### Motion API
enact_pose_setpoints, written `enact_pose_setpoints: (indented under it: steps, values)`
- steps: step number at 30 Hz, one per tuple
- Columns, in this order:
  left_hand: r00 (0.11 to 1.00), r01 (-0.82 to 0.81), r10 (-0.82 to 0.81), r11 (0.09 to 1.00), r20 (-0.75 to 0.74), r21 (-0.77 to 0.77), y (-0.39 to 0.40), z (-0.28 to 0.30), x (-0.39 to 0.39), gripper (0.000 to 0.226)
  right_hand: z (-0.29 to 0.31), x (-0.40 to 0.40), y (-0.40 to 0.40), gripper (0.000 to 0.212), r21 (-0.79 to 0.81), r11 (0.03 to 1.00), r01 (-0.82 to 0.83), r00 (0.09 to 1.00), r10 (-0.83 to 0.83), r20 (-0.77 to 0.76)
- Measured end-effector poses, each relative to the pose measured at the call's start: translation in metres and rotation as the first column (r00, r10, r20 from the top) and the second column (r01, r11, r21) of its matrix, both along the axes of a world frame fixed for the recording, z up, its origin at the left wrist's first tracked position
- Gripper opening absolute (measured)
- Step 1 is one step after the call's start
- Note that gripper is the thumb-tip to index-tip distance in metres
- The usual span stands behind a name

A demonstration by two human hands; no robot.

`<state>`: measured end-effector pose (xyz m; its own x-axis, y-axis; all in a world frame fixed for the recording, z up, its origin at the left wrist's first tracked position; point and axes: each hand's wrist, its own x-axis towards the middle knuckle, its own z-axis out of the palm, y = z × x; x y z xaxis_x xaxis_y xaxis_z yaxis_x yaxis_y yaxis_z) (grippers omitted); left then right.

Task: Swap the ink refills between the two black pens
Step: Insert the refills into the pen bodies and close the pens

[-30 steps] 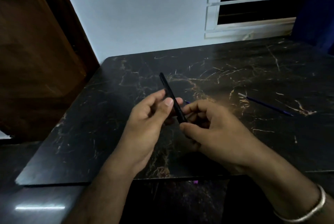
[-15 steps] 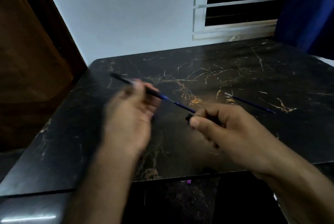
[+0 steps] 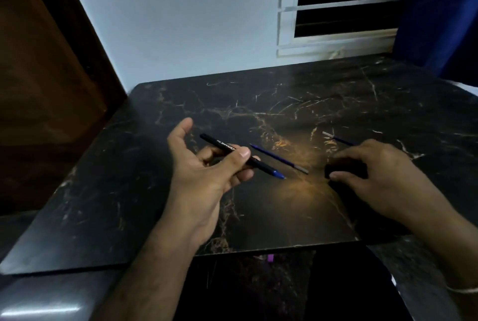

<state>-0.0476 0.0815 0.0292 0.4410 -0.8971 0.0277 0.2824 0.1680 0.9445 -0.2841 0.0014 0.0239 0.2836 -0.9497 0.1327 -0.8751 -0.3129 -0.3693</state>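
Observation:
My left hand (image 3: 207,173) pinches a black pen (image 3: 225,148) between thumb and fingers. The pen slants over the dark marble table (image 3: 284,212), its blue tip pointing right. Just beyond that tip, a loose blue refill (image 3: 278,158) with a silver end lies on the table. A second blue refill (image 3: 338,139) lies farther right, its near end hidden behind my right hand (image 3: 380,175). My right hand rests low on the table with its fingers closed on a short black pen part (image 3: 336,168), most of which is hidden in the dim light.
The table's near edge runs just below my wrists, with a dark glossy surface beneath it. A wooden door stands at the left. Behind the table are a white wall and a window, with a blue curtain at the right.
The blue refill, drawn out between my hands half a second ago, now lies on the table. My right hand has moved right and down with the black part, and my left hand has turned palm up.

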Motion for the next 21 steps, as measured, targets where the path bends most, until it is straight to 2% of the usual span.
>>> enact_pose_setpoints:
  steps: [2,3,4,6,9,12,14,16,18,19,21]
  values:
    - [1.000,-0.004,0.004,1.000,0.014,-0.014,0.001,0.001,-0.005,0.083,0.009,0.006,0.013,0.024,-0.059,0.998,-0.008,0.987,0.018,0.159]
    - [1.000,-0.011,0.012,1.000,0.024,-0.019,0.002,0.001,-0.007,0.077,0.014,0.012,0.022,0.023,-0.002,0.999,-0.035,0.953,0.034,0.301]
    - [0.999,-0.018,0.019,1.000,0.041,-0.022,0.001,0.001,-0.009,0.068,0.018,0.022,0.031,0.032,0.124,0.988,-0.096,0.898,0.032,0.439]
    - [0.995,-0.012,0.015,1.000,0.100,-0.025,0.003,-0.002,-0.014,0.053,0.017,0.040,0.046,0.049,0.353,0.898,-0.261,0.771,-0.026,0.636]
    - [0.983,0.012,-0.007,1.000,0.182,-0.027,0.007,-0.006,-0.019,0.033,0.008,0.052,0.049,0.046,0.450,0.825,-0.341,0.660,-0.131,0.740]
    - [0.961,0.049,-0.036,0.998,0.274,-0.042,0.012,-0.008,-0.013,0.016,0.007,0.051,0.046,0.037,0.445,0.810,-0.382,0.566,-0.175,0.806]
    - [0.952,0.072,-0.057,0.997,0.301,-0.039,0.015,-0.007,-0.008,0.014,0.005,0.050,0.046,0.034,0.337,0.851,-0.402,0.544,-0.074,0.836]
    - [0.962,0.090,-0.082,0.996,0.262,-0.019,0.017,-0.005,-0.005,0.012,0.000,0.049,0.043,0.028,0.039,0.929,-0.369,0.617,0.213,0.758]
    - [0.975,0.114,-0.115,0.993,0.193,0.014,0.017,-0.005,-0.005,0.011,-0.008,0.048,0.036,0.019,-0.281,0.891,-0.358,0.685,0.455,0.569]
    - [0.978,0.125,-0.130,0.991,0.163,0.041,0.017,-0.007,-0.005,0.011,-0.012,0.047,0.033,0.017,-0.356,0.860,-0.366,0.696,0.507,0.509]
    - [0.983,0.139,-0.150,0.984,0.104,0.110,0.018,-0.012,-0.004,0.013,-0.021,0.047,0.029,0.018,-0.404,0.837,-0.369,0.726,0.531,0.437]
